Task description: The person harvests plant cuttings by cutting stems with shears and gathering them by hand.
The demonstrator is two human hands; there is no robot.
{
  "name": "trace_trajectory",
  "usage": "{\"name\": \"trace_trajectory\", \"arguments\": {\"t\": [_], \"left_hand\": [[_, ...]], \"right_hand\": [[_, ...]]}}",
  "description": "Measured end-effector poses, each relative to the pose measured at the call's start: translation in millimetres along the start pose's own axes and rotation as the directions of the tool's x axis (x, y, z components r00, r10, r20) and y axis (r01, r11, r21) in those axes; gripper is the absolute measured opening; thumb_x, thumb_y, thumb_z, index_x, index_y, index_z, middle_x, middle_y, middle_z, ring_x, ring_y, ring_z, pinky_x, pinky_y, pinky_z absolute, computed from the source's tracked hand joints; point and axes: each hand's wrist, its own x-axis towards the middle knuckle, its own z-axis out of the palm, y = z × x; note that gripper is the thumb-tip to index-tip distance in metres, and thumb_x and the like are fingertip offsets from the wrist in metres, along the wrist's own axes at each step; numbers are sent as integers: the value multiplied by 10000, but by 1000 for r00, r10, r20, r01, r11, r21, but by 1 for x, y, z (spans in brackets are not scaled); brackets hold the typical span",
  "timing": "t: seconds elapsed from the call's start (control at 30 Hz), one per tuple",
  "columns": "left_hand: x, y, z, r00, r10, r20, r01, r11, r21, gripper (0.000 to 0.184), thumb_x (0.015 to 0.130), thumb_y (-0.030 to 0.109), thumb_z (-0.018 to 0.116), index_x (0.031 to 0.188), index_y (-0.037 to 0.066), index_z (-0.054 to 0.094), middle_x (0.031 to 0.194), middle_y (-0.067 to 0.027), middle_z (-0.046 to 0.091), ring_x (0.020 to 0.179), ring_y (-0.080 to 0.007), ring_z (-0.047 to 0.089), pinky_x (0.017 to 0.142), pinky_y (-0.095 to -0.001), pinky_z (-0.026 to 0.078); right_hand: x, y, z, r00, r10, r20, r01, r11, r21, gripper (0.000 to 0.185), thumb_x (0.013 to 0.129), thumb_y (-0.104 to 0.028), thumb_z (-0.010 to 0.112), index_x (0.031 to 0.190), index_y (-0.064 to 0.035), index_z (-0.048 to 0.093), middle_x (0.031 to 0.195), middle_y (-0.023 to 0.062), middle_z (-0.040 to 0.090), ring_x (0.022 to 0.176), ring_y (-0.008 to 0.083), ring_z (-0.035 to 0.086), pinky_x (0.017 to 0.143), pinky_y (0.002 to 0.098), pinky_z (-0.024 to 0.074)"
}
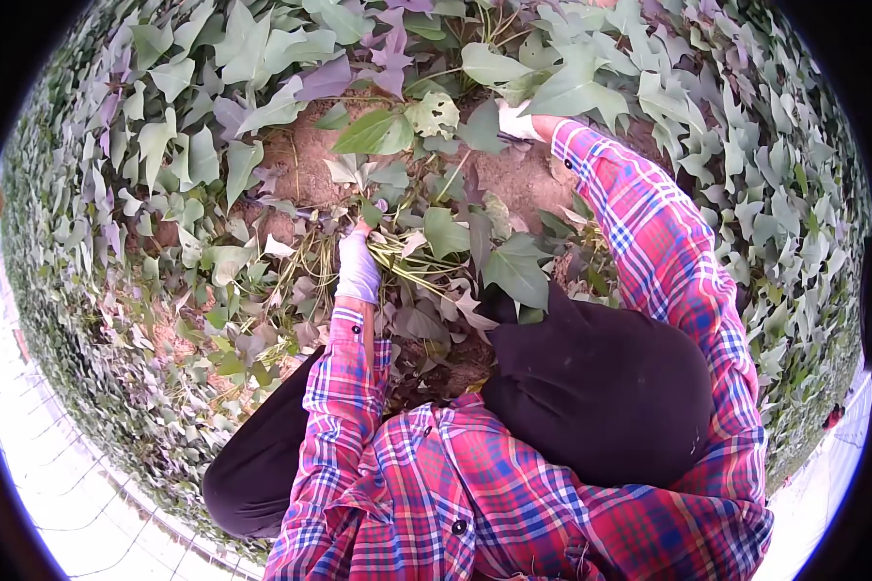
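My left hand point(358, 263), in a pale glove or wrap, is low among the plants at the middle. Its fingers are closed around a bundle of thin green vine stems point(409, 266), which trail off to the right with lobed leaves on them. Farther forward, my right hand point(519, 122) wears a white glove and reaches down to the soil beneath the leaves. A large green leaf point(576, 85) overlaps it, and its fingers are mostly hidden, so I cannot see what they touch.
Dense vines with green and purple lobed leaves point(203, 160) surround me, resembling sweet potato. Bare brown soil point(523, 184) shows between the hands. My bent knee point(601, 387) in dark trousers is close below the vines. Pale ground point(68, 474) lies at the lower left edge.
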Motion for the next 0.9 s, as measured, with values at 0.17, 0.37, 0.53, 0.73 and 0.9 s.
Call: {"name": "trace_trajectory", "arguments": {"t": [0.17, 0.37, 0.53, 0.73, 0.9], "left_hand": [[-12, 0, 8, 1000, -8, -23, 8, 1000, 14, 251, 868, 210, 530, 1036, 45, 618, 857, -54, 646, 717, -199, 619, 675, -339, 523], [-51, -1, 13, 978, -53, 203, 21, 987, 159, 177, 800, 180, 650, 893, 33, 683, 758, -26, 655, 592, -123, 596, 537, -245, 463], [-70, -36, 26, 951, 1, 311, -90, 958, 271, 209, 803, 50, 615, 1003, 12, 663, 907, -19, 673, 796, -112, 601, 767, -254, 469], [-55, 14, -27, 993, 115, 2, -114, 990, 83, 155, 821, 80, 562, 913, -1, 657, 780, -74, 664, 611, -179, 631, 552, -300, 522], [-41, 48, -13, 991, 98, -89, -75, 969, 235, 173, 809, 136, 584, 863, -8, 665, 713, -57, 641, 566, -158, 589, 519, -291, 473]], "right_hand": [[-11, 4, 7, 983, -93, -156, 85, 995, -60, 248, 873, -159, 473, 980, 20, 608, 858, 160, 652, 729, 270, 632, 663, 347, 506], [-4, 60, 22, 962, -273, -32, 158, 647, -746, 302, 909, -232, 437, 974, 10, 607, 874, 190, 646, 834, 283, 647, 708, 340, 506], [-43, 17, 100, 957, -287, -44, 264, 923, -279, 353, 823, -308, 577, 1049, -38, 585, 790, 110, 605, 718, 200, 576, 678, 333, 464], [-19, 129, 155, 913, -397, -97, 381, 912, -149, 359, 820, -288, 590, 1080, -43, 553, 951, 129, 599, 882, 253, 574, 765, 394, 445], [-113, 12, 110, 947, -280, 158, 312, 918, -244, 519, 904, -208, 451, 1383, -47, 330, 1410, 170, 357, 1329, 270, 307, 1089, 368, 229]]}}
